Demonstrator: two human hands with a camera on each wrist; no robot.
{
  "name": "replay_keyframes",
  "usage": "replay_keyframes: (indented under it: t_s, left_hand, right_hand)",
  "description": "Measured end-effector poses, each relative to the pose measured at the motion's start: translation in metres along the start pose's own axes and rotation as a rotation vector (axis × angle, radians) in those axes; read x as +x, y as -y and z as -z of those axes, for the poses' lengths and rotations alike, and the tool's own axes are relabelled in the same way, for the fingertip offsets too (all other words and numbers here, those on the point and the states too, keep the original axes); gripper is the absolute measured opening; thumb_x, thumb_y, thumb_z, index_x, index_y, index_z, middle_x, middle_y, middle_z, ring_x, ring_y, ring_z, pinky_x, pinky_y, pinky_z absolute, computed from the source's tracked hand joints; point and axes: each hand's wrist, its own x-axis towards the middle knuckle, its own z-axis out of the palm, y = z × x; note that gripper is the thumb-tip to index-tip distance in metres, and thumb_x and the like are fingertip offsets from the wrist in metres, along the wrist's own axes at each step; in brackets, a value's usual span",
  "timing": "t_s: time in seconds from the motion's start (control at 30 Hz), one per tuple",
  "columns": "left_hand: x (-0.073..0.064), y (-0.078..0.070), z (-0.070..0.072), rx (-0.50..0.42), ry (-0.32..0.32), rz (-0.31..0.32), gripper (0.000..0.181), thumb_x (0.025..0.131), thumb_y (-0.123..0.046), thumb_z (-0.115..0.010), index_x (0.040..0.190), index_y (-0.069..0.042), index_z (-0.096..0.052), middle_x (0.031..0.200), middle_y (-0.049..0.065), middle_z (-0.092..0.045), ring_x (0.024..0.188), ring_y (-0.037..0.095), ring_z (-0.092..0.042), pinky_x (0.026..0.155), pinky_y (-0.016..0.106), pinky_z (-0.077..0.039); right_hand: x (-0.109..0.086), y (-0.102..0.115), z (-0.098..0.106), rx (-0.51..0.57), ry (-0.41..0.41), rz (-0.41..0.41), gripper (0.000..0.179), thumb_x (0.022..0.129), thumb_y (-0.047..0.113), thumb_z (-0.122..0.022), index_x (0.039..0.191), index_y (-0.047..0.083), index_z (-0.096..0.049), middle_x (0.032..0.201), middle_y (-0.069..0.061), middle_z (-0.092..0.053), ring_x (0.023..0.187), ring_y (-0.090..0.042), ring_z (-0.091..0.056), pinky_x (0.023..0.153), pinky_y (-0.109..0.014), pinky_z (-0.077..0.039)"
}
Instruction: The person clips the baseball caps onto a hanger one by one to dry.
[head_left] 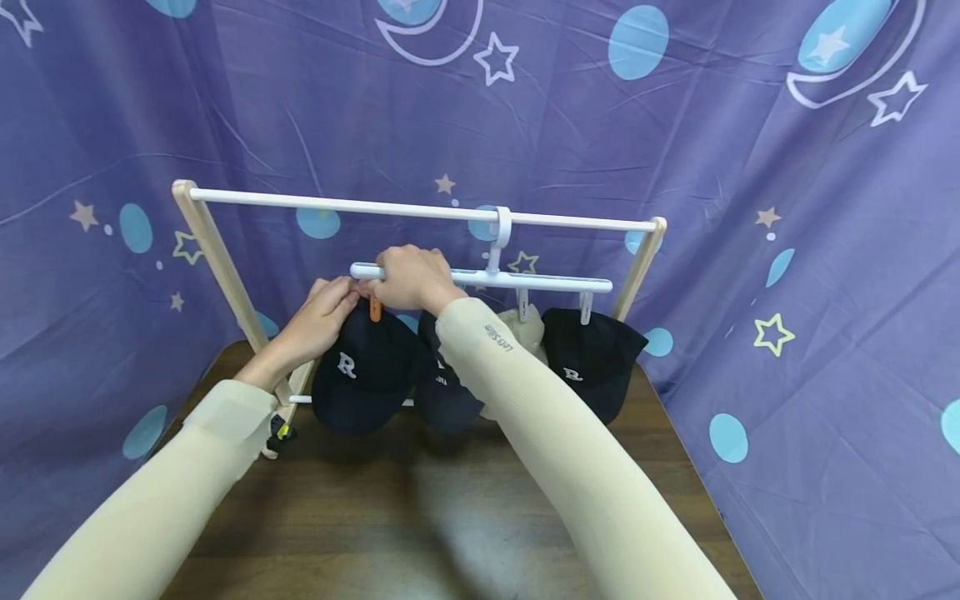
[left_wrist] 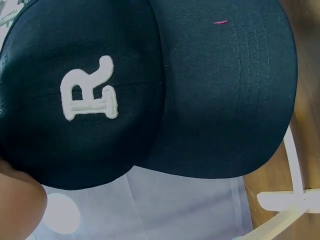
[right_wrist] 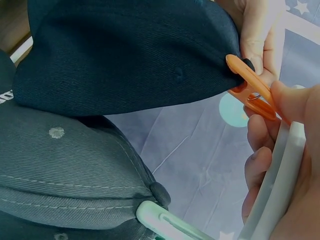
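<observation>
A dark baseball cap (head_left: pixel 367 367) with a white letter R hangs at the left end of a white clip hanger (head_left: pixel 551 282). My left hand (head_left: pixel 318 321) pinches the cap's top edge. In the right wrist view, my right thumb and fingers squeeze the orange clip (right_wrist: pixel 252 85), whose tip lies over the cap's edge beside the left fingertips (right_wrist: pixel 255 50). The other fingers of my right hand (head_left: pixel 412 279) curl by the hanger bar. The left wrist view shows the cap's front and brim, with part of the left hand (left_wrist: pixel 20 205) at the corner.
The hanger's hook (head_left: pixel 501 229) sits on the white rod (head_left: pixel 337 202) of a wooden rack. A second dark cap (head_left: pixel 446 400), a beige cap (head_left: pixel 528 329) and a black cap (head_left: pixel 592 358) hang to the right. Below lies a brown wooden table (head_left: pixel 360 508); a purple patterned curtain (head_left: pixel 750 333) surrounds it.
</observation>
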Motion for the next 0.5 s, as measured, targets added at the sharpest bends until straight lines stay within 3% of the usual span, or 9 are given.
replay_keyframes:
  t_s: [0.2,0.5]
  left_hand:
    - [-0.0006,-0.0006,-0.0026,-0.045,0.003,0.054,0.030,0.117,-0.020,-0.035,0.112,-0.004,-0.060,0.113,0.015,-0.061,0.104,0.025,-0.037,0.087,0.043,-0.026]
    - [-0.0015,-0.0014,-0.0042,-0.085,0.007,0.077,0.033,0.117,-0.021,-0.035,0.120,-0.002,-0.061,0.124,0.017,-0.062,0.107,0.025,-0.036,0.090,0.044,-0.028]
  right_hand:
    - [-0.0024,-0.0006,0.0010,-0.009,0.011,-0.027,0.046,0.104,0.060,-0.058,0.082,0.020,-0.058,0.074,0.003,-0.049,0.072,-0.017,-0.052,0.086,-0.038,-0.038]
    - [-0.0063,-0.0020,0.0025,-0.032,0.016,-0.050,0.048,0.103,0.064,-0.056,0.084,0.021,-0.062,0.076,0.003,-0.052,0.078,-0.018,-0.058,0.087,-0.038,-0.042]
